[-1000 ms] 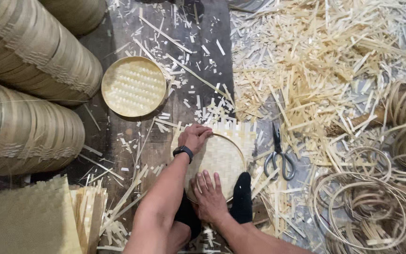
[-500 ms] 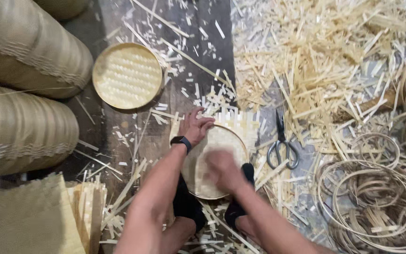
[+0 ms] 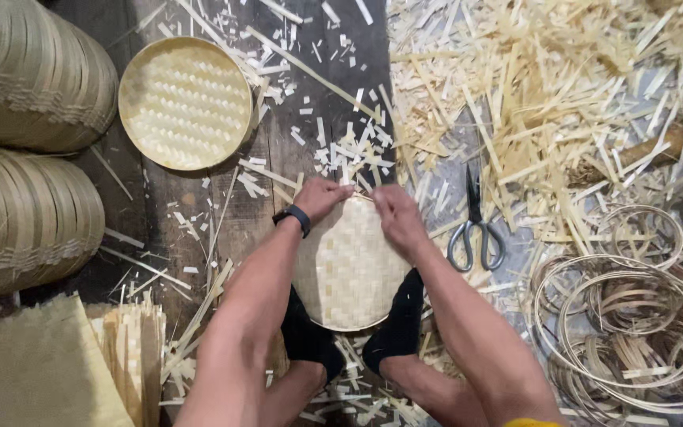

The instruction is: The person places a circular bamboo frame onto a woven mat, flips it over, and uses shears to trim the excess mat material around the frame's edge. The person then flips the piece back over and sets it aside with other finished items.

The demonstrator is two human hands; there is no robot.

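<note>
A round woven bamboo tray (image 3: 349, 269) lies on the floor between my black-socked feet. My left hand (image 3: 322, 196), with a black watch on the wrist, grips the tray's far rim on the left. Close beside it, my right hand (image 3: 393, 215) grips the far rim to the right. Loose strip ends (image 3: 355, 160) stick out just beyond the rim by both hands.
A finished round tray (image 3: 185, 103) lies at the upper left. Stacked trays (image 3: 29, 150) fill the left edge. Scissors (image 3: 476, 228) rest to the right of my hands. Bamboo rings (image 3: 626, 316) pile at the right, strip offcuts (image 3: 547, 95) above them, woven mats (image 3: 41, 372) at lower left.
My right hand has moved from the tray's near side up to the far rim, beside my left hand. The camera view has shifted closer.
</note>
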